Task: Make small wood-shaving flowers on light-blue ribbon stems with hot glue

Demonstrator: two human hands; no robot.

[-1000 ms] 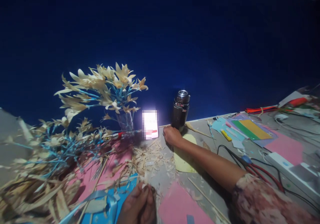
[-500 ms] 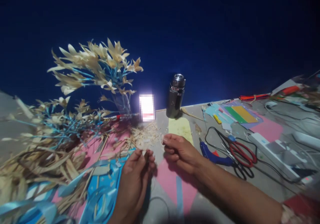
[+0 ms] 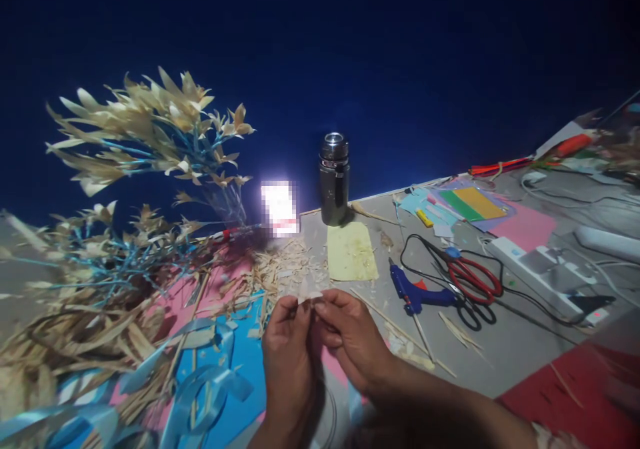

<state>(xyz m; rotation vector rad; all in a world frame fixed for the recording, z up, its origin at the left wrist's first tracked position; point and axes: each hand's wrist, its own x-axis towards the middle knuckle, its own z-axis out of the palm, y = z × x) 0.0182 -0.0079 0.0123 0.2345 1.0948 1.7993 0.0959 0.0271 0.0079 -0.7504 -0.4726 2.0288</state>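
Note:
Both my hands meet low in the middle of the view. My left hand (image 3: pixel 289 355) and my right hand (image 3: pixel 350 339) pinch the same small pale dried-leaf piece (image 3: pixel 306 293) between their fingertips, just above a heap of straw-coloured shavings (image 3: pixel 277 270). Blue ribbon (image 3: pixel 210 385) and blue paper lie under my left wrist. A bunch of dried-leaf flowers on blue stems (image 3: pixel 165 125) stands in a glass at the back left.
A lit phone (image 3: pixel 279 207) and a dark metal flask (image 3: pixel 334 179) stand against the blue wall. A yellow sheet (image 3: pixel 351 259), blue glue gun (image 3: pixel 415 293), red scissors (image 3: pixel 473 277), a power strip (image 3: pixel 543 269) and coloured papers (image 3: pixel 473 203) lie to the right.
My right hand came back from beside the flask to meet my left hand. Both hands now pinch the leaf piece. The view has dropped and turned right.

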